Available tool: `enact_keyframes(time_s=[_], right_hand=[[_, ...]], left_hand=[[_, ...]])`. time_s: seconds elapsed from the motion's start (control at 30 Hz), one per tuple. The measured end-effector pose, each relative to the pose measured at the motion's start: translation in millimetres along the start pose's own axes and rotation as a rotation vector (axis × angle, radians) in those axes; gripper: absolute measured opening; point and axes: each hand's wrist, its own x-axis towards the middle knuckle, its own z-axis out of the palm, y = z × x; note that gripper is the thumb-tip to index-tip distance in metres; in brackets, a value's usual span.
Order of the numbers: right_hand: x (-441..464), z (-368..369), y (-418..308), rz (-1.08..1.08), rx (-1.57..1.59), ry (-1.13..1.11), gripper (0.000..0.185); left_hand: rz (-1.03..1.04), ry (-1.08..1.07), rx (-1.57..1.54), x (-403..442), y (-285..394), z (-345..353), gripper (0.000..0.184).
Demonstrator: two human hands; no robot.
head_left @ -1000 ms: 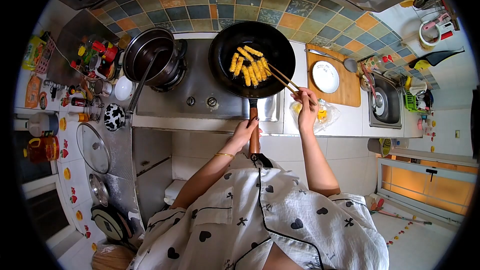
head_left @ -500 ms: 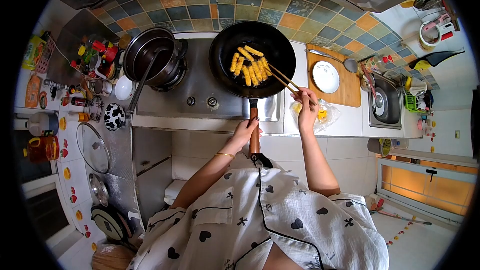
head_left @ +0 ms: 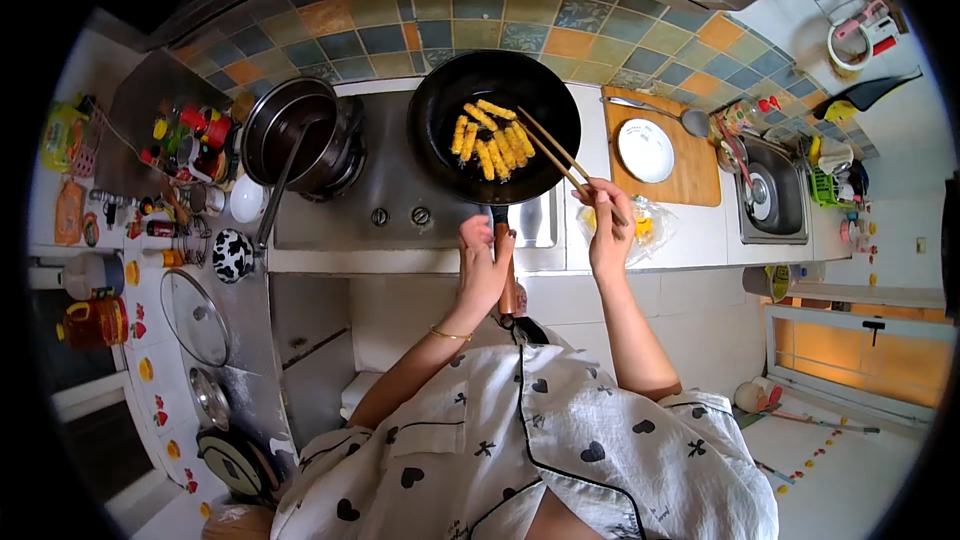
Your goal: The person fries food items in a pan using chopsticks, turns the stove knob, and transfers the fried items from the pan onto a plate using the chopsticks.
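My left hand (head_left: 482, 262) is at the brown handle (head_left: 507, 280) of a black frying pan (head_left: 450, 155). Its thumb lies along the handle, while the upper fingers are raised and curled on the left side; the grip beneath is partly hidden. In the pan, several golden, coated sticks (head_left: 495, 152) lie in shallow oil. A pair of chopsticks (head_left: 556, 157) is held in my right hand (head_left: 608, 225), which is closed around their rear ends. The chopstick tips reach over the pan beside the right-hand sticks.
Left of the pan stands a deep pot (head_left: 290, 130) with a ladle (head_left: 285, 175). A white plate (head_left: 646, 150) and a spatula lie on a wooden board (head_left: 690, 185). Behind my right hand is a clear plastic bag (head_left: 650, 230), with the sink (head_left: 775, 230) farther right.
My left hand's upper fingers have loosened and lifted beside the handle. The chopstick tips have moved up and left, away from the lower right sticks. The view has shifted slightly.
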Motion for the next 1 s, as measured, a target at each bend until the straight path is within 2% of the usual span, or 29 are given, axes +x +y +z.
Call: enact_keyframes(time_s=[0.1, 0.2, 0.23, 0.27, 0.33, 0.43, 0.53, 0.67, 0.7, 0.87, 0.93, 1.0], right_hand=[[-12.3, 1.4, -24.7, -0.233, -0.314, -0.018, 0.022], [-19.9, 3.6, -14.2, -0.431, -0.41, -0.085, 0.022], [-22.2, 3.5, -3.2, -0.341, -0.402, -0.136, 0.023], [-25.9, -0.2, 6.3, -0.069, -0.398, -0.205, 0.024], [-29.7, -2.0, -5.5, -0.052, -0.354, -0.179, 0.025], [-32.9, -4.6, -36.7, -0.21, -0.306, -0.135, 0.025], [-35.2, -5.9, -30.3, -0.404, -0.357, -0.083, 0.025], [-39.1, -12.2, 3.7, -0.066, -0.234, -0.129, 0.024], [-38.5, -15.1, 2.1, -0.061, -0.21, -0.086, 0.025], [-23.9, -24.6, 14.1, 0.29, 0.426, 0.159, 0.032], [-18.0, -27.8, 29.6, 0.371, 0.632, 0.246, 0.033], [-17.0, -28.0, 62.7, 0.427, 0.812, 0.279, 0.033]], left_hand=[[0.076, 0.021, -0.183, 19.9, 51.1, -6.2, 0.039], [0.382, 0.076, -0.083, 36.9, 69.3, -4.1, 0.042], [0.355, -0.009, -0.006, 43.0, 63.8, -0.3, 0.047], [0.28, -0.05, 0.007, 42.4, 51.0, 6.2, 0.048], [0.134, -0.118, 0.04, 47.4, 45.5, 12.9, 0.051], [0.205, -0.115, -0.058, 42.0, 69.7, 5.1, 0.051], [0.259, -0.107, -0.138, 44.8, 83.2, 11.2, 0.049], [0.222, -0.162, -0.121, 54.7, 79.2, 27.0, 0.041], [0.234, -0.179, -0.136, 59.2, 86.1, 31.8, 0.04], [0.216, -0.405, -0.232, 82.0, 113.3, 79.7, 0.032], [0.132, -0.514, -0.361, 92.6, 119.9, 117.7, 0.028], [-0.114, -0.623, -0.407, 104.8, 120.6, 163.2, 0.031]])
